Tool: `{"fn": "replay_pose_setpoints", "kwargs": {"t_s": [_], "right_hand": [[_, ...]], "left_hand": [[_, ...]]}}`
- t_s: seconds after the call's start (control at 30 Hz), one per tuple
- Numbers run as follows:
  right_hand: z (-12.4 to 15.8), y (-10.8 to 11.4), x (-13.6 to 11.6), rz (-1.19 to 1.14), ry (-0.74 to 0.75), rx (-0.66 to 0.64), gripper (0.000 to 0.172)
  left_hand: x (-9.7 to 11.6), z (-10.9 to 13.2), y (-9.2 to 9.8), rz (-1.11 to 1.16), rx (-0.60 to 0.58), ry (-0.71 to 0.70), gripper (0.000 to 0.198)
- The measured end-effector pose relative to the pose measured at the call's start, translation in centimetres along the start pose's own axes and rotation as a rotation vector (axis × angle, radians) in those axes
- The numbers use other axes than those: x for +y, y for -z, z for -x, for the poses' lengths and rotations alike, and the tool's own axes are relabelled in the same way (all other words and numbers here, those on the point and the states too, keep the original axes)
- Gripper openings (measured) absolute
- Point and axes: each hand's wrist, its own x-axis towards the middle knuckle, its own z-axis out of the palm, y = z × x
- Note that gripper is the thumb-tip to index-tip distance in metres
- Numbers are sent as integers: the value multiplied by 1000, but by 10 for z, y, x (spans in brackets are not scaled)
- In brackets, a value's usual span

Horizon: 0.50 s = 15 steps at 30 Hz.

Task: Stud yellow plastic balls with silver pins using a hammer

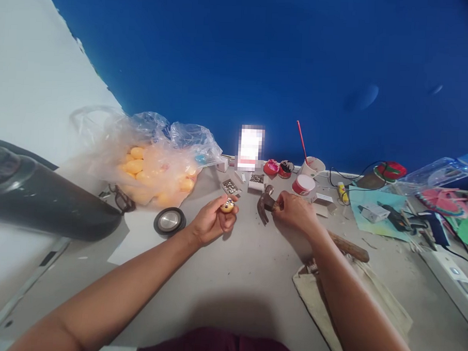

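My left hand (212,221) is closed round a small yellow ball (227,206) with shiny metal spots on its top. My right hand (296,212) grips a claw hammer (264,205) by the handle, close behind its head. The wooden end of that handle shows beyond my right wrist. Just past my left fingertips lies an opened small box (230,186) of shiny metal pieces, perhaps tacks. A second such box (256,182) is farther back, beyond the hammer head.
A clear plastic bag (160,167) of yellow pieces lies at the left, near a round black-rimmed lid (170,222) and a dark cylinder (50,193). Cups (304,185), a cloth bag (321,298), a power strip (452,278) and a plastic bottle (438,174) are at the right.
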Motion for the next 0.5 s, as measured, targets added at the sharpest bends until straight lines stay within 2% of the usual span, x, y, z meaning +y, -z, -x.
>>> {"fn": "replay_pose_setpoints", "kwargs": {"t_s": [0.13, 0.23, 0.4, 0.5], "right_hand": [[-1, 1, 3, 3, 3, -12, 19], [0, 4, 5, 8, -5, -30, 21], [2, 7, 6, 30, -7, -63, 20], [4, 9, 6, 37, 29, -67, 19]], "left_hand": [[1, -2, 5, 2, -47, 67, 43], [1, -3, 6, 9, -22, 71, 51], [0, -5, 2, 79, 70, 74, 41], [0, -5, 0, 78, 72, 59, 30]]}}
